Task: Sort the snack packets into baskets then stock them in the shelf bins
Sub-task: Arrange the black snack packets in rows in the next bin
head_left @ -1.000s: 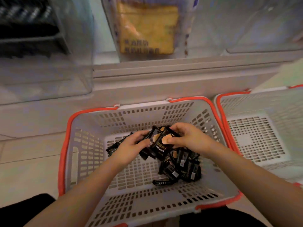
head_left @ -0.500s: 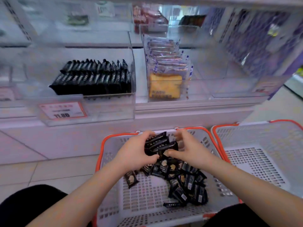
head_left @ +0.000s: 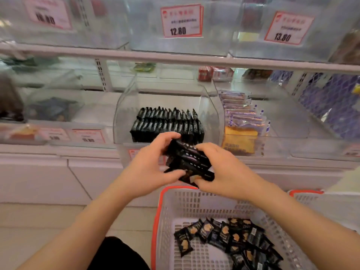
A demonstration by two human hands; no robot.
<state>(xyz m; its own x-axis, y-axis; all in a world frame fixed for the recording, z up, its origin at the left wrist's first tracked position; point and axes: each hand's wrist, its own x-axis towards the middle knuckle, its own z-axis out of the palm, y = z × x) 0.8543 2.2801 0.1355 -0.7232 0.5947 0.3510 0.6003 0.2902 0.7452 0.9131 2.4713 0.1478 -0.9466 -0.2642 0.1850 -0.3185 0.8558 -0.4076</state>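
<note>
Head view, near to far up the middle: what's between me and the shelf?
Loose black packets in the basket → stack of packets held in left hand and right hand → clear bin with rows of black packets.

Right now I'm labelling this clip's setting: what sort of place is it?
Most likely a shop's snack aisle: price tags on clear shelf bins, rows of packets, and a shopping basket.

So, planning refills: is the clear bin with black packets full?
Not full. The clear bin holds two rows of black packets, with bare space beside them.
</note>
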